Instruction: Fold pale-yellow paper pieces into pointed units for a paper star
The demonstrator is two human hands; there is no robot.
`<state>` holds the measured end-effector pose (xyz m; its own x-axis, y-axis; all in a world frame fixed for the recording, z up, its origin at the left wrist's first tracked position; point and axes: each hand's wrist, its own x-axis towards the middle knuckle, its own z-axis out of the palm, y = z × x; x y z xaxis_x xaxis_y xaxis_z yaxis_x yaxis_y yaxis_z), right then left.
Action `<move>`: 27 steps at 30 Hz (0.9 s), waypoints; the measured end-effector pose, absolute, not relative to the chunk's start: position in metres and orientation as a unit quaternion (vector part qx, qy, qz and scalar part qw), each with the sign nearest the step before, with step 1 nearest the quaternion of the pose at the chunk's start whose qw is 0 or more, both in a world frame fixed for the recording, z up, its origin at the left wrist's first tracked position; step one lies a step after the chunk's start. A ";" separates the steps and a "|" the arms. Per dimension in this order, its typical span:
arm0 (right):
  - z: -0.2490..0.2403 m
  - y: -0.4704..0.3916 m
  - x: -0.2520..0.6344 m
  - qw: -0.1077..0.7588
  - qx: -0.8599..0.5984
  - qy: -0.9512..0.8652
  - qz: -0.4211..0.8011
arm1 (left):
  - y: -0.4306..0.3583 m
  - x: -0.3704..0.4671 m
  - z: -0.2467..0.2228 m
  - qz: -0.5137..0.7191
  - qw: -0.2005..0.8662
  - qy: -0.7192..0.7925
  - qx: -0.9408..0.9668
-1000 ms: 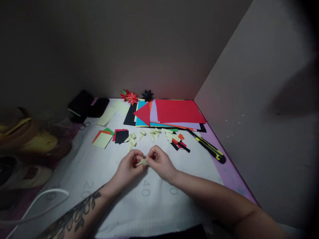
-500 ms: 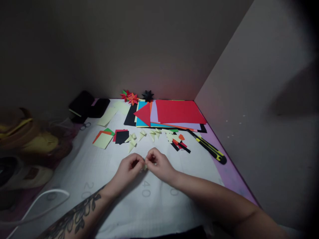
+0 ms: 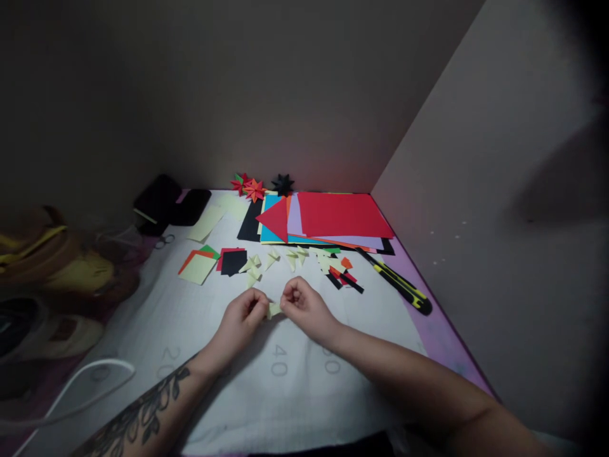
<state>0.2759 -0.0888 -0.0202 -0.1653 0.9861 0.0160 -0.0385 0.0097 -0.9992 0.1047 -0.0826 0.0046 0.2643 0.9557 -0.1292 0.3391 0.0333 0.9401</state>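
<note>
A small pale yellow piece of folded paper [image 3: 274, 310] is held between my two hands above the white mat. My left hand [image 3: 243, 315] pinches its left end between thumb and forefinger. At the right end, my right hand [image 3: 307, 311] grips it with thumb and forefinger, the other fingers curled. Just beyond my hands lie several pale yellow folded paper pieces [image 3: 273, 259]. The paper's fine folds are too small to make out, and my fingers cover its ends.
Paper squares [image 3: 197, 269] lie at left, beside a black square [image 3: 234, 262]. Paper scraps [image 3: 339, 270] and a yellow-black utility knife [image 3: 402, 287] are at right. Behind are coloured sheets [image 3: 342, 216] and folded paper stars [image 3: 254, 189]. A white cable [image 3: 107, 363] curves at lower left.
My hands have moved slightly apart and a little away from me. More of the pale yellow paper now shows between my fingers.
</note>
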 end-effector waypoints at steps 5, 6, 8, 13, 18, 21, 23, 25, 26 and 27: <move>-0.024 -0.086 0.281 0.475 -0.450 -0.513 0.556 | -0.080 0.101 0.004 0.326 0.483 0.541 0.607; -0.024 -0.085 0.282 0.480 -0.453 -0.509 0.553 | -0.080 0.100 0.004 0.326 0.481 0.543 0.607; -0.023 -0.085 0.284 0.495 -0.463 -0.506 0.534 | -0.081 0.101 0.004 0.325 0.475 0.544 0.611; -0.017 -0.090 0.280 0.473 -0.472 -0.541 0.510 | -0.087 0.104 0.006 0.302 0.463 0.527 0.646; -0.015 -0.095 0.274 0.419 -0.457 -0.564 0.546 | -0.090 0.108 0.007 0.277 0.473 0.508 0.665; -0.016 -0.094 0.275 0.426 -0.454 -0.552 0.555 | -0.088 0.106 0.009 0.275 0.483 0.509 0.657; -0.018 -0.092 0.277 0.440 -0.451 -0.539 0.559 | -0.084 0.103 0.010 0.293 0.476 0.520 0.646; -0.019 -0.091 0.279 0.454 -0.452 -0.522 0.563 | -0.080 0.099 0.009 0.317 0.465 0.538 0.627; -0.020 -0.090 0.279 0.460 -0.454 -0.512 0.567 | -0.078 0.098 0.007 0.327 0.461 0.548 0.617; -0.021 -0.089 0.280 0.463 -0.455 -0.502 0.571 | -0.077 0.097 0.006 0.334 0.460 0.554 0.608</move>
<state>0.2800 -0.0890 -0.0210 -0.1562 0.9862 -0.0550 -0.0729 -0.0670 -0.9951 0.0973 -0.0768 0.0056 0.1622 0.9813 -0.1038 0.3655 0.0379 0.9300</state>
